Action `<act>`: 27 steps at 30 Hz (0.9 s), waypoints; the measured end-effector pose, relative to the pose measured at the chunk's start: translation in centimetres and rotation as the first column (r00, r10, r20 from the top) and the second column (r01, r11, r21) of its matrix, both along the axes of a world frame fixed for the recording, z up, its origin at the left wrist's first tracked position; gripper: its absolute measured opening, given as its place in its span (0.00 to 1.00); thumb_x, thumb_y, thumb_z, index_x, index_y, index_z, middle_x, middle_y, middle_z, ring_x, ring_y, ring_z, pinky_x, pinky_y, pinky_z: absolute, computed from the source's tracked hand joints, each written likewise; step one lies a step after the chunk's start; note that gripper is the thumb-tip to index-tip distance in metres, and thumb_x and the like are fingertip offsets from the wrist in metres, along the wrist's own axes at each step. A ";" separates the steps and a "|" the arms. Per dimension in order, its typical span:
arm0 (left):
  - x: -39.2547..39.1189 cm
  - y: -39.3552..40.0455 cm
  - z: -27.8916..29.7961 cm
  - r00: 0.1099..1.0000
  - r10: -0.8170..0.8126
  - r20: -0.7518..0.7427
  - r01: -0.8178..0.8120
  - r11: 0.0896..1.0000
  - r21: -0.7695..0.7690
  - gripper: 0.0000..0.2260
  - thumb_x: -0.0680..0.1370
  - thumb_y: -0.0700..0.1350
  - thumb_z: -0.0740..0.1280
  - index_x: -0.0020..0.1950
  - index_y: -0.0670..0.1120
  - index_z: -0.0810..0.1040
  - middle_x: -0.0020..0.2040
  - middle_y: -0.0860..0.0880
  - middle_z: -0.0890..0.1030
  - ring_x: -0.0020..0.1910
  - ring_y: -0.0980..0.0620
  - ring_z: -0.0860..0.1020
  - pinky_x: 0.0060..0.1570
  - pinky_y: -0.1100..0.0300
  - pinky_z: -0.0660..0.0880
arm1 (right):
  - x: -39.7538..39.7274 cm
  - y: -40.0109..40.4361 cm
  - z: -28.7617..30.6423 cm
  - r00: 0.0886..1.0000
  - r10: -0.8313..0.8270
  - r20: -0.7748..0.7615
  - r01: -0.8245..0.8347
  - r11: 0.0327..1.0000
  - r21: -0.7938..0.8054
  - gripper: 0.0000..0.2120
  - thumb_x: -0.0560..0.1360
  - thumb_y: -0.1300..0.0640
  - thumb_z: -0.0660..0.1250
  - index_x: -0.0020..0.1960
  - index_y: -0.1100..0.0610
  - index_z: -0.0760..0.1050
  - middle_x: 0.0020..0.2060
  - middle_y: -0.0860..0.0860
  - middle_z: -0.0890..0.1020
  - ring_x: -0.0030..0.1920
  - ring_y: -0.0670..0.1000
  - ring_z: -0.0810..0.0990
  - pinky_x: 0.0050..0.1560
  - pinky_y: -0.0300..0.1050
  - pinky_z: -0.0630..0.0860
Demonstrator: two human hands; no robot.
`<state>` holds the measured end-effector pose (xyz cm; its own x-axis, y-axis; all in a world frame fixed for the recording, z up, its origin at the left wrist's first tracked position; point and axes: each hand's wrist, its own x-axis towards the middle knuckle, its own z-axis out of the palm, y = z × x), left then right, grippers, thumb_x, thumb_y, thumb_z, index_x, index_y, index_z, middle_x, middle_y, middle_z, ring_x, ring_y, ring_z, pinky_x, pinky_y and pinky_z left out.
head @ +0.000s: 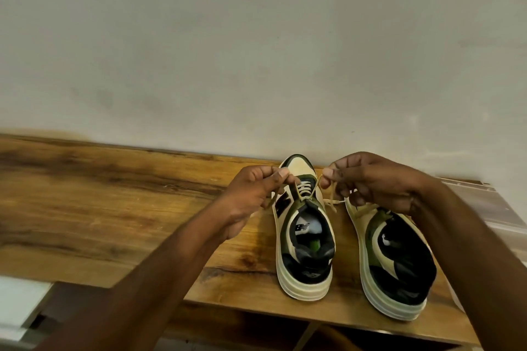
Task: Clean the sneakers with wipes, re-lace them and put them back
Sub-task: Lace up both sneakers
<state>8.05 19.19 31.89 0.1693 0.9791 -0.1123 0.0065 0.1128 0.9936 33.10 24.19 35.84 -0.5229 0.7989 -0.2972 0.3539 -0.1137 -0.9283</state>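
A: Where were the shoes at that point?

B: Both cream, green and black low-top sneakers stood side by side on the brown wood-grain shelf top [114,208], toes to the pale wall, heels toward the person. The left sneaker [303,239] was the one being worked on; the right sneaker [396,262] sat just beside it.

A: And the hands?

B: The left hand [253,196] pinched one end of the beige lace [302,189] between thumb and fingers, and the right hand [370,182] pinched the other end. Both ends rose from the top eyelets.

A: What did the next move depend on?

B: I'd say the shoe's long axis ran straight away from the person, with the lace ends drawn out to either side across it, each hand equally near. Tying probably meant crossing them over the tongue.
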 end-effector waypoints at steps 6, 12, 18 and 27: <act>1.9 0.0 -0.9 0.972 0.155 0.175 -0.159 0.987 0.009 0.07 0.82 0.43 0.71 0.48 0.40 0.84 0.44 0.46 0.88 0.34 0.61 0.80 0.31 0.70 0.71 | -1.9 -0.4 -1.8 0.970 -0.179 -0.164 0.171 0.983 -0.061 0.14 0.76 0.54 0.73 0.55 0.63 0.84 0.48 0.58 0.84 0.38 0.48 0.77 0.31 0.40 0.69; 2.6 0.3 -1.9 0.955 0.204 0.217 -0.213 0.977 0.017 0.09 0.80 0.38 0.72 0.58 0.35 0.85 0.46 0.44 0.87 0.35 0.62 0.82 0.32 0.72 0.72 | -3.2 -1.0 -2.7 0.897 -0.392 -0.202 0.383 0.920 -0.084 0.11 0.77 0.58 0.75 0.55 0.63 0.85 0.49 0.61 0.87 0.35 0.48 0.79 0.29 0.39 0.70; 3.0 0.7 -2.8 0.939 0.228 0.256 -0.245 0.969 0.034 0.08 0.78 0.38 0.74 0.57 0.37 0.86 0.48 0.40 0.88 0.48 0.47 0.86 0.54 0.51 0.83 | -4.1 -2.0 -2.5 0.839 -0.502 -0.210 0.508 0.861 -0.028 0.09 0.75 0.57 0.77 0.51 0.63 0.86 0.42 0.58 0.88 0.32 0.47 0.77 0.28 0.39 0.70; 3.1 1.0 -3.0 0.942 0.253 0.219 -0.281 0.954 0.107 0.09 0.77 0.36 0.75 0.57 0.40 0.87 0.53 0.43 0.88 0.56 0.45 0.86 0.58 0.51 0.82 | -4.4 -2.3 -2.7 0.822 -0.518 -0.235 0.529 0.848 -0.017 0.06 0.75 0.65 0.75 0.52 0.60 0.86 0.41 0.57 0.88 0.32 0.47 0.76 0.28 0.40 0.71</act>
